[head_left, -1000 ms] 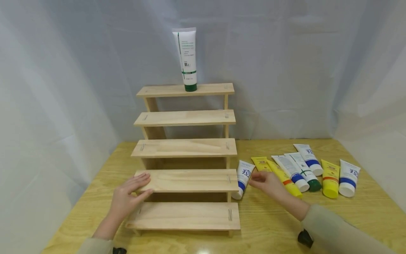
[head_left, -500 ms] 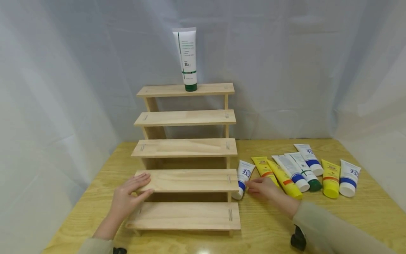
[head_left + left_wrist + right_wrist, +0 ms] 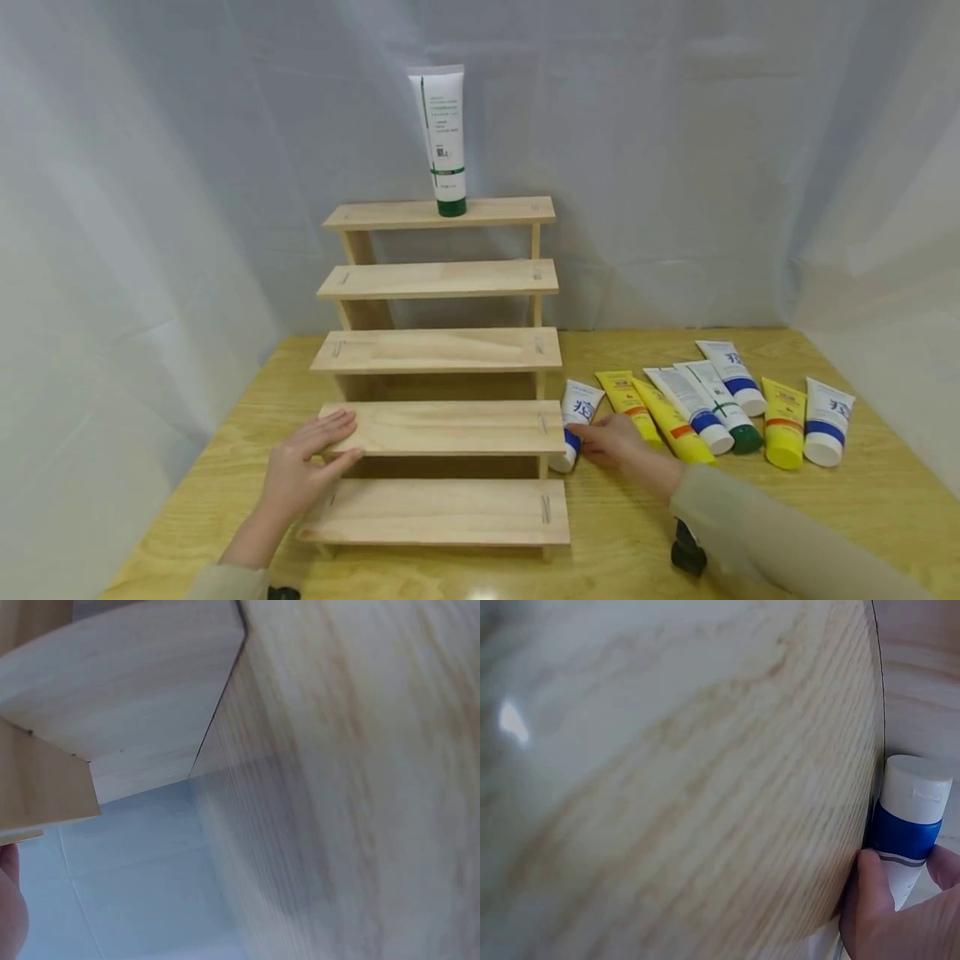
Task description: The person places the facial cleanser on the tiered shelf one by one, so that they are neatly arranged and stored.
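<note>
My left hand (image 3: 303, 462) rests on the left end of the second-lowest step of a wooden stepped display rack (image 3: 442, 427), its fingers laid on top and the thumb near the front edge. To the right of the rack, my right hand (image 3: 618, 448) pinches a white squeeze tube with a blue band (image 3: 581, 404) that lies on the table against the rack's side. Thumb and finger sit on either side of this tube (image 3: 911, 802) near its cap in the right wrist view. On the top step a white tube with a green cap (image 3: 442, 133) stands upright.
Several more tubes lie right of my right hand: yellow tubes (image 3: 628, 400), a white one with a green cap (image 3: 712, 396), and white ones with blue bands (image 3: 827, 417). White sheeting (image 3: 675, 167) hangs behind and beside the wooden table (image 3: 622, 533).
My right hand has moved left and slightly down, from beside the blue-banded tube to pinching it. The left hand and the rack have stayed put.
</note>
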Demonstrator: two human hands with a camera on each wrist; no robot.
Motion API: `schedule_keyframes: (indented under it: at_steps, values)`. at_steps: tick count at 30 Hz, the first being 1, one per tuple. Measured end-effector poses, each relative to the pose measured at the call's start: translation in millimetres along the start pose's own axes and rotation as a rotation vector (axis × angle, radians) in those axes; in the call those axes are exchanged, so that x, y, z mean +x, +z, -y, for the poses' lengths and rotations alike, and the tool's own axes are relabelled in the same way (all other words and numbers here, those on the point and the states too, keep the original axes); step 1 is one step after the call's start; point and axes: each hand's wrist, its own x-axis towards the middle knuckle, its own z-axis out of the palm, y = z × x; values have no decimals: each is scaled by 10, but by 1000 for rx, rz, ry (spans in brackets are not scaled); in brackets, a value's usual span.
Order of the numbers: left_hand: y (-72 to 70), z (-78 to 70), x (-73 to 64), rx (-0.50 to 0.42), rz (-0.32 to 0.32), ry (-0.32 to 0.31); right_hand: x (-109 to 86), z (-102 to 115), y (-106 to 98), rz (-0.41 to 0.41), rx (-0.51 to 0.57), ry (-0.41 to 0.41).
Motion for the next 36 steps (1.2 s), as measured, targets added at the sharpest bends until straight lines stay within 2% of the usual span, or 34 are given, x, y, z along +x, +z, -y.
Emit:
schedule_keyframes:
  at_steps: [12, 23, 36]
  values:
    - [-1, -6, -37, 7, -12, -1, 39, 61, 45, 29, -131, 3]
    - [11, 18, -40, -4, -17, 3, 47, 120, 64, 23, -95, 48]
    - [40, 26, -24, 0, -30, 14, 131, 124, 23, 73, -65, 38]
